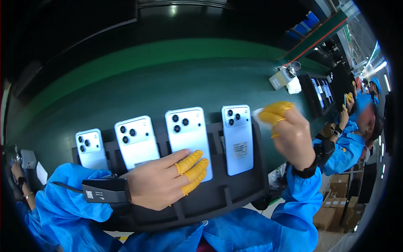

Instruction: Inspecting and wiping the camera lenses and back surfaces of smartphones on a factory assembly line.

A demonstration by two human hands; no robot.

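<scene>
Four... several light blue phones lie back up in a row on a black tray (235, 197), each with three camera lenses. My left hand (161, 180), with yellow finger cots, stretches flat over the lower part of the third phone (187, 126) from the left, fingers apart. It partly covers the second phone (136, 140). At the left end, a phone (90, 153) is partly hidden by my sleeve. The rightmost phone (238, 138) carries a white label. Beside its upper right edge, my right hand (287, 128) is closed, its cot-covered fingers pinching a white wipe (259, 116), slightly blurred.
A dark green bench (168, 80) spreads beyond the tray. A pump bottle (282, 77) and a folded white cloth (294, 85) stand at the far right, near another black tray (323, 94) of phones. A co-worker (352, 134) in blue works on the right; cartons (336, 206) are stacked below.
</scene>
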